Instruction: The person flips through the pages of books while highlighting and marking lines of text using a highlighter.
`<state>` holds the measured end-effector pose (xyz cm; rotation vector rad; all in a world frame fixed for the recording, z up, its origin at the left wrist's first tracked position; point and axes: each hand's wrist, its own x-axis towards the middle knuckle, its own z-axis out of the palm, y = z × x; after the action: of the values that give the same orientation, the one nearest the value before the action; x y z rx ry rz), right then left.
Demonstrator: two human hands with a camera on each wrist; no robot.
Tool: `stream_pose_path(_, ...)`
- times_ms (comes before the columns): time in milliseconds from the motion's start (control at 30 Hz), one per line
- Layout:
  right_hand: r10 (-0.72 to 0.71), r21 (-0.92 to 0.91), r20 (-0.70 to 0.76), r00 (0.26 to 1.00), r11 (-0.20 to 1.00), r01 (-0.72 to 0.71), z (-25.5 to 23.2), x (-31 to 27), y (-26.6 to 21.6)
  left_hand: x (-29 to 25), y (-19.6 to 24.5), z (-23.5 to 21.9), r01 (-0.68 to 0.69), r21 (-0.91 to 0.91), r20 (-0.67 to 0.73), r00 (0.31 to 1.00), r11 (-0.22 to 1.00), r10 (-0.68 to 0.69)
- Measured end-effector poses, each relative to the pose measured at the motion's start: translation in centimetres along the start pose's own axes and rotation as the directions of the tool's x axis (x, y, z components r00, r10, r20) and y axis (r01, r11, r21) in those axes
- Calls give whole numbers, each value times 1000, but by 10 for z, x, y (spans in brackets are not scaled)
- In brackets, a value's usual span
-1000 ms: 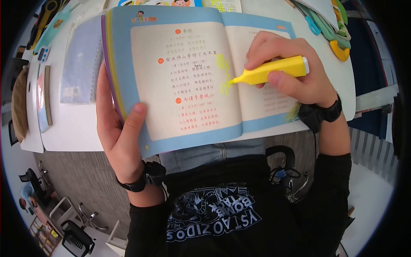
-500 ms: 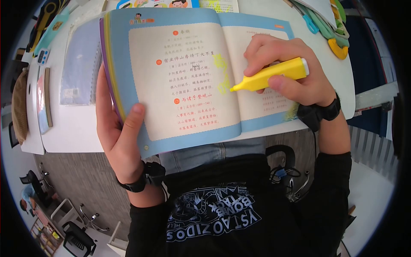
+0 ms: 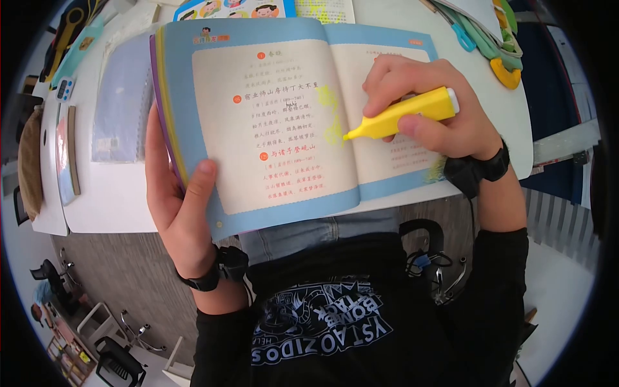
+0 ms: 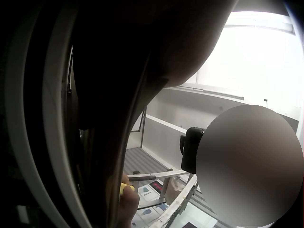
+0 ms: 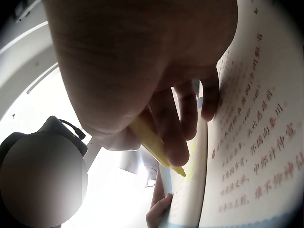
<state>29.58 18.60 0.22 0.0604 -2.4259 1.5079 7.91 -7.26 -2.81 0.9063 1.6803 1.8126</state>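
An open book [image 3: 277, 187] with blue-bordered pages of Chinese text is held up at the desk's near edge in the head view. My left hand [image 3: 177, 200] grips its left side, thumb on the front of the page and fingers behind the cover. In my right hand [image 3: 432, 103] a yellow highlighter [image 3: 412, 111] is pinched between thumb and fingers. Its tip points at the left page close to the fold, right at the yellow marks [image 3: 330, 109]. The right wrist view shows the highlighter [image 5: 151, 142] under the fingers, slanting toward the page.
A clear plastic folder [image 3: 122, 103] lies on the white desk [image 3: 109, 209] to the left, near a small timer [image 3: 64, 89]. Blue scissors [image 3: 464, 37] and a green-and-yellow pouch [image 3: 506, 72] lie at the right. A picture sheet [image 3: 235, 9] sits beyond the book.
The highlighter tip has moved slightly down the page beside the yellow marks. The book has shifted a little left and down in the head view. The left hand keeps its grip.
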Motion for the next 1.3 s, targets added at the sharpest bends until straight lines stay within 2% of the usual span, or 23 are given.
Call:
stream_pose_path(67, -27, -124, 75, 997, 992, 36, -1, 2, -2, 1, 0, -1, -4, 13, -4, 1000, 1000, 4)
stream_pose_path(167, -72, -133, 93, 993, 988, 84, -4, 3, 0, 0, -1, 1, -32, 16, -7, 999, 999, 32)
stream_pose_path(300, -20, -99, 41, 999, 995, 24, -3, -1, 4, -2, 2, 1, 6, 1, 0, 1000, 1000, -6)
stream_pose_path(400, 7, -94, 99, 995, 996, 3, -9, -5, 6, 0, 1, 3, 0, -13, -5, 1000, 1000, 0)
stream_pose_path(467, 16, 88, -79, 997, 996, -9, -3, -7, 7, -1, 1, 3, -6, -15, -17, 1000, 1000, 6)
stream_pose_path(667, -14, -83, -233, 972, 997, -5, 6, -2, 11, -2, 1, 3, -11, -41, -2, 1000, 999, 11)
stream_pose_path(800, -8, -108, -234, 972, 994, -18, 2, -4, 9, -2, 3, 5, 3, -63, -5, 1000, 998, -3)
stream_pose_path(867, 88, -33, -277, 957, 994, -101, 1, -6, 7, -2, 4, 6, 4, -73, -9, 1000, 997, -5)
stream_pose_path(1000, 168, -3, -293, 941, 984, -177, -4, -6, 6, -2, 5, 8, -8, -65, -23, 1000, 998, 6)
stream_pose_path(1067, 213, -59, -339, 916, 967, -246, -5, -6, 6, -4, 4, 6, 1, -59, -26, 1000, 998, -2)
stream_pose_path(1200, 187, -105, -338, 922, 966, -235, 0, -6, 7, -2, 4, 2, 1, -33, 25, 1000, 999, -1)
stream_pose_path(1300, 180, -208, -242, 953, 950, -232, -3, -4, 2, -2, 6, 6, -10, -40, -1, 1000, 999, 10)
